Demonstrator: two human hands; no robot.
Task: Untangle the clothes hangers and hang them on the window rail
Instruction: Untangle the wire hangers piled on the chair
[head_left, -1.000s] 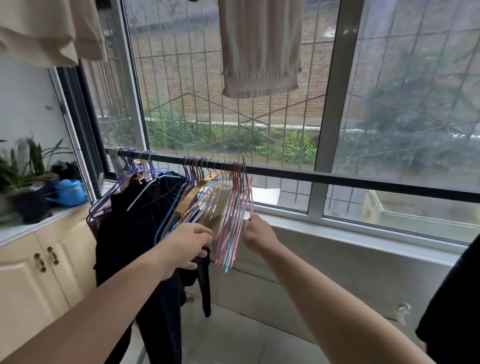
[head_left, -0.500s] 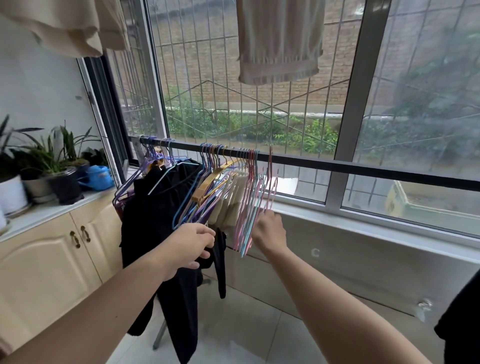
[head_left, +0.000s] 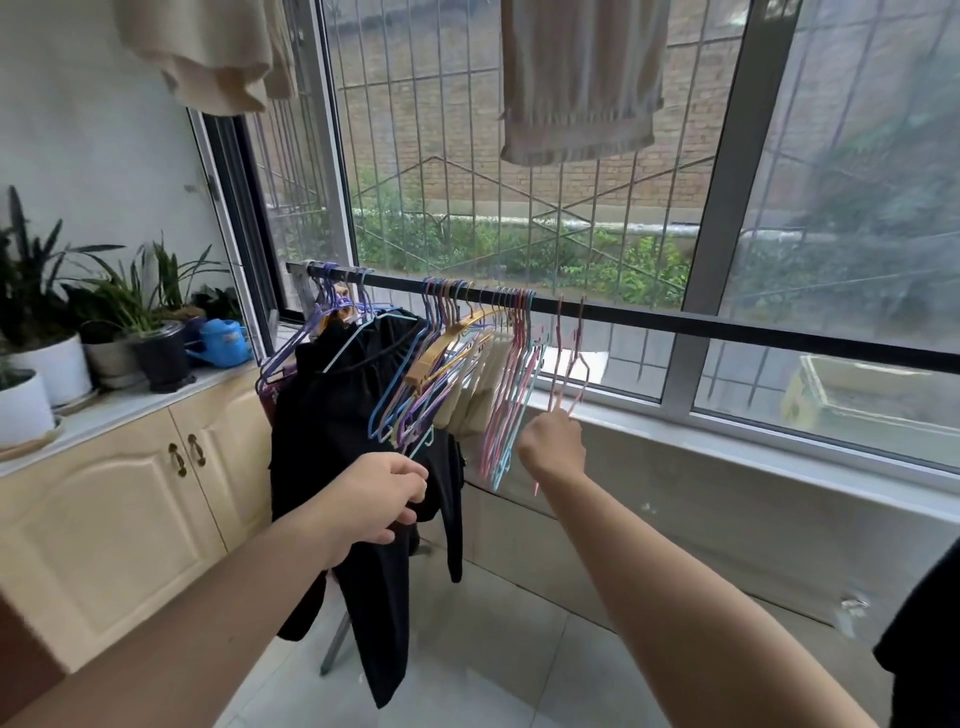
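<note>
A black window rail (head_left: 727, 323) runs across the window. Several coloured wire hangers (head_left: 457, 374) hang bunched on its left part, some wooden and some carrying cream cloth. Two pink hangers (head_left: 569, 364) hang apart to the right of the bunch. My right hand (head_left: 553, 447) pinches the lower end of those pink hangers. My left hand (head_left: 374, 499) grips the bottom of the blue and purple hangers in front of a black garment (head_left: 358, 467) that hangs from the rail.
A cream cabinet (head_left: 119, 499) stands at the left with potted plants (head_left: 47, 332) and a blue watering can (head_left: 221, 340) on top. Beige laundry (head_left: 582, 83) hangs overhead. The white window sill (head_left: 753, 441) runs below the rail; tiled floor lies beneath.
My right hand has drawn two pink hangers rightward along the rail, away from the bunch. My left hand keeps its hold on the bunch. The camera has swung left and nearer.
</note>
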